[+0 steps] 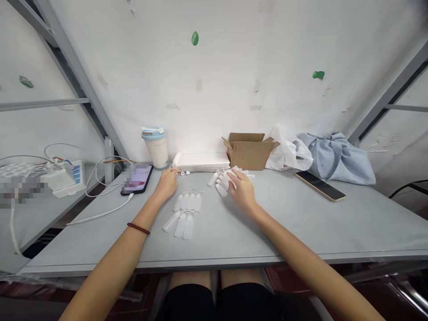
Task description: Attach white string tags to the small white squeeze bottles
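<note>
My left hand (168, 182) rests at the back of the grey desk, its fingers drawn together beside a few tiny white plastic pieces (183, 173). Whatever is in those fingers, if anything, is too small to make out. Over a loose pile of translucent white tags with strings (221, 189) lies my right hand (243, 191), fingers apart and touching the pile; part of the pile is hidden beneath it. Between the hands, closer to me, similar tags are laid side by side in two groups, a back row (187, 202) and a front row (180, 225).
Along the wall stand a lidded cup (156, 149), a flat white stack (202, 161), an open cardboard box (250, 154), a white plastic bag (287, 151) and a blue cloth bundle (337, 156). A charging phone (137, 179) lies left, another phone (319, 186) right.
</note>
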Demonstrator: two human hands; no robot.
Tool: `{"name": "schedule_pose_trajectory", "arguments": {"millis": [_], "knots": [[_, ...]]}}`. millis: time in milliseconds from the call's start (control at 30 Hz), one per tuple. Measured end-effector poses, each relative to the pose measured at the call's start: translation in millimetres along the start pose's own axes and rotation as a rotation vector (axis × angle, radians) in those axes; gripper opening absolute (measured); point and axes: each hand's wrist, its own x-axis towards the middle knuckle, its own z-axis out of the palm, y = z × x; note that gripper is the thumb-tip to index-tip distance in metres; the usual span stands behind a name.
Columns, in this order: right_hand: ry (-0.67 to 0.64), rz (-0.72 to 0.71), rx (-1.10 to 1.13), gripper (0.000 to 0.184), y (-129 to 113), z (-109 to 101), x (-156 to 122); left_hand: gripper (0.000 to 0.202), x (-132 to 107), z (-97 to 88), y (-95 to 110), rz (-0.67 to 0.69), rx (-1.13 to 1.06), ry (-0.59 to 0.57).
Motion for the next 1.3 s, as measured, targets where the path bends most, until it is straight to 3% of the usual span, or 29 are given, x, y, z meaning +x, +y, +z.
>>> {"name": "schedule_pose_trajectory", "arguments": {"millis": [100,233,467,567,767,1000,1300], "knots": [[-0.018,-0.115,-0.074,0.033,0.0,5.4,-2.4,0.052,2.1,9.0,-3.7,0.097,-0.036,-0.026],[-0.020,-0.323,0.057,0.031,-11.6,9.3,-10.2,0.057,4.1,15.1,-3.1,0.159,-0.116,-0.063],[-0.393,-0.576,0.108,0.040,-37.7,11.2,-25.7,0.047,7.0,19.3,-1.4,0.142,-0.133,-0.010],[-0.477,-0.566,0.084,0.039,-40.9,10.0,-27.7,0.046,7.4,17.7,0.2,0.148,-0.160,-0.022],[-0.505,-0.504,0.096,0.034,-43.5,7.5,-26.7,0.036,5.1,10.1,7.8,0.069,-0.164,-0.029],[-0.573,-0.504,0.021,0.042,-42.5,10.0,-26.8,0.033,2.7,6.7,13.3,-0.012,-0.114,-0.084],[-0.606,-0.468,0.002,0.029,-46.3,3.3,-27.5,0.035,3.0,6.2,7.9,-0.090,-0.058,-0.130]]}}
